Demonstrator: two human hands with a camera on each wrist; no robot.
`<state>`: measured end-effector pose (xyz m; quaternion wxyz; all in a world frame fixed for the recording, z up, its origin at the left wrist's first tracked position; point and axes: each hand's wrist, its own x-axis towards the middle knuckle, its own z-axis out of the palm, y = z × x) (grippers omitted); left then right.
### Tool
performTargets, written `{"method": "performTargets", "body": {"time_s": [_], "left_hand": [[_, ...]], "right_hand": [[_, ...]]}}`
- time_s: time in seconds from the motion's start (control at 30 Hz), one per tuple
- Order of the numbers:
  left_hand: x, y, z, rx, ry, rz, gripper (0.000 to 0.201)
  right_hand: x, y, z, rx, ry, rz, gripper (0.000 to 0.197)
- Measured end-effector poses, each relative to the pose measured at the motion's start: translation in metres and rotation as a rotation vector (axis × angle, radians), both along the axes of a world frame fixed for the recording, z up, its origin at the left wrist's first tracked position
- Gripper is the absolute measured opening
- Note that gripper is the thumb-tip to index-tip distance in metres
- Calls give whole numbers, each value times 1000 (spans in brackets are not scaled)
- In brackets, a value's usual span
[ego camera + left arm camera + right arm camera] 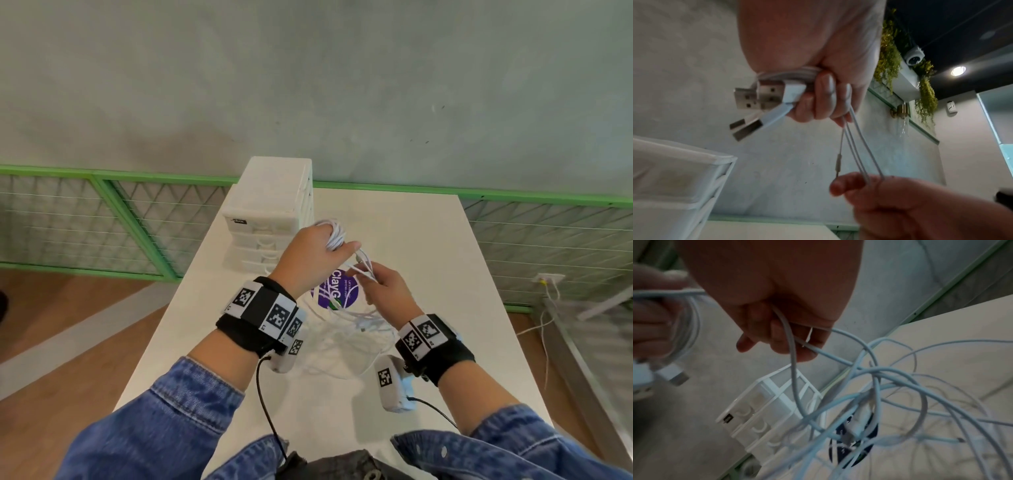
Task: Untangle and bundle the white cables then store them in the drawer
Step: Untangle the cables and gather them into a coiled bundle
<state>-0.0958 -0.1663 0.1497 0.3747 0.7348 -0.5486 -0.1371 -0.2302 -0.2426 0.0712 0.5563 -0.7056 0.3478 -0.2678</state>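
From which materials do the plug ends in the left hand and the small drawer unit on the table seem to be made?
Plug ends: bare silver metal shells, dull sheen, stamped square holes; white sleeves behind them look like smooth plastic. Drawer unit: probably moulded plastic, matt white and slightly translucent, with ribbed sides.

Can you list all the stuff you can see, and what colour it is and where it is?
Coiled cables: one bunch, white, wound in the left hand; USB plugs stick out.
Loose cables: one tangle, white, on the table, strands rising to the right hand.
Drawer unit: one, white, far left of the table, drawers shut.
Sticker: one, purple, round, on the table.
Table: one, white.
Fence: green frame, behind the table.
Left hand: grips the coil.
Right hand: pinches strands.
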Motion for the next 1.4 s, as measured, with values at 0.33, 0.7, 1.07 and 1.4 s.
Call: {"method": "performTargets", "body": {"time_s": [0.33,0.7,1.07,1.4], "left_hand": [[3,13,-16,79,110,-60,43],[-9,19,-29,384,359,-162,40],[-6,20,-24,449,496,-111,38],[-12,20,1,286,719,-255,54]], "right_hand": [[-10,1,15,-24,-72,127,17],[-17,-11,16,-427,146,104,32],[-14,-16,15,-544,23,80,30],[0,-14,19,-475,155,163,29]]}}
